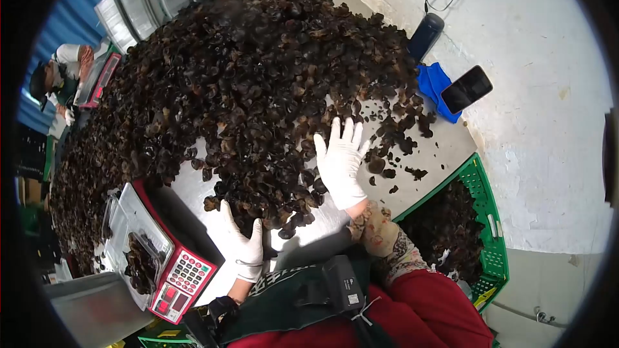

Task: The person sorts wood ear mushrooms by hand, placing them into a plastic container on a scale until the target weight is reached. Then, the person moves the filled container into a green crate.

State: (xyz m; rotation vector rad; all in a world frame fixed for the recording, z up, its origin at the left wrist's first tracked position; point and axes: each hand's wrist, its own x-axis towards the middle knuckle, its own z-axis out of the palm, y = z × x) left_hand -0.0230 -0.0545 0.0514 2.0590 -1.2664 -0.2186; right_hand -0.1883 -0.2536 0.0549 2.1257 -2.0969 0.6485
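The right hand [340,162], in a white glove, lies open and flat with its fingers spread, palm down on the near edge of the mushroom pile [258,71]. The left hand [245,245], also gloved in white, is open, with its fingers extended into the lower rim of the same pile and its thumb held apart. Neither hand grips anything.

The pile of dark dried mushrooms covers most of the metal tabletop [445,148] and reaches from just in front of the person to the far end. Loose pieces lie scattered to the right of the right hand.

- A red scale [184,277] stands just left of the left hand and carries a clear tray [129,219] holding a few mushrooms.
- A green crate [480,183] of mushrooms sits below the tabletop edge on the right.
- A phone [465,89] rests on a blue cloth [431,80] by the wall.
- Another person [61,77] works at the far left.
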